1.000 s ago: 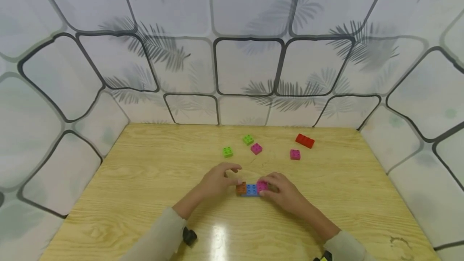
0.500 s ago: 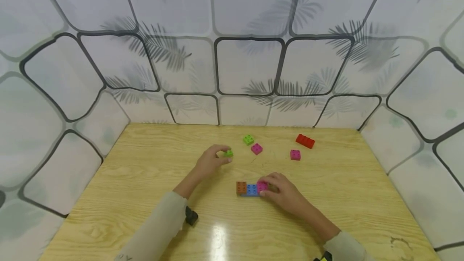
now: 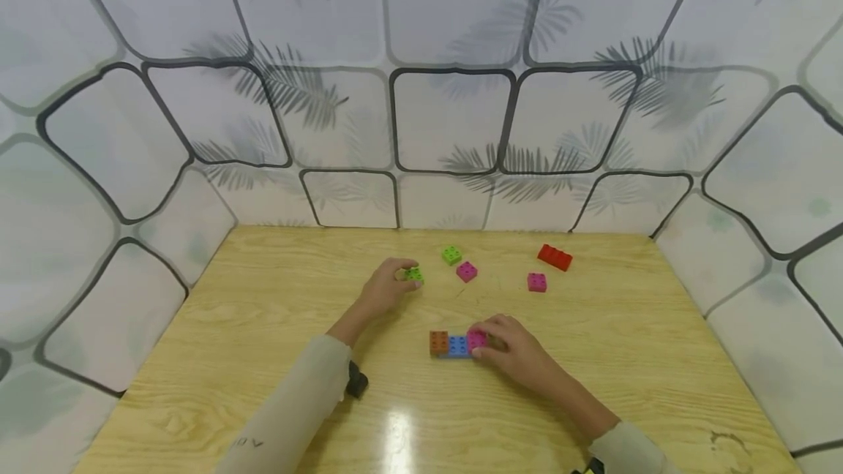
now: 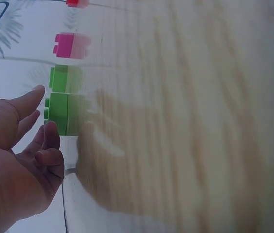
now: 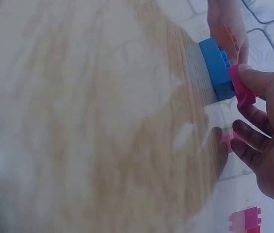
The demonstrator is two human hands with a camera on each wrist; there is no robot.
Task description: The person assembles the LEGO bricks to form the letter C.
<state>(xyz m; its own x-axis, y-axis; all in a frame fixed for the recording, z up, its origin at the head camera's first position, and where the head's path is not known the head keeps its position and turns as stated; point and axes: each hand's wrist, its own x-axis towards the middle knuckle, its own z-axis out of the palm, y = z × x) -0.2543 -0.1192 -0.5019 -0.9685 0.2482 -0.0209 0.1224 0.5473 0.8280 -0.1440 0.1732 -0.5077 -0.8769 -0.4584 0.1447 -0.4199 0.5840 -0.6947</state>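
My left hand (image 3: pixel 385 290) reaches over the left green brick (image 3: pixel 414 275), its index finger at the far side and its thumb at the near side. In the left wrist view the thumb and fingertips stand spread around the studded top of this green brick (image 4: pixel 58 114). My right hand (image 3: pixel 516 351) pinches a pink brick (image 3: pixel 476 340) at the right end of a long blue brick (image 3: pixel 457 346). An orange-brown brick (image 3: pixel 438 343) sits on the blue brick's left end. In the right wrist view the thumb presses the pink brick (image 5: pixel 242 85) over the blue brick (image 5: pixel 215 68).
Beyond the hands lie a second green brick (image 3: pixel 451 254), a pink brick (image 3: pixel 467 271), another pink brick (image 3: pixel 536 282) and a long red brick (image 3: pixel 555 257). A patterned wall (image 3: pixel 448 123) borders the wooden table (image 3: pixel 276 269) at the back and sides.
My left hand has moved from the orange-brown brick's side, away from me, to the left green brick. The right hand has stayed on the pink brick.
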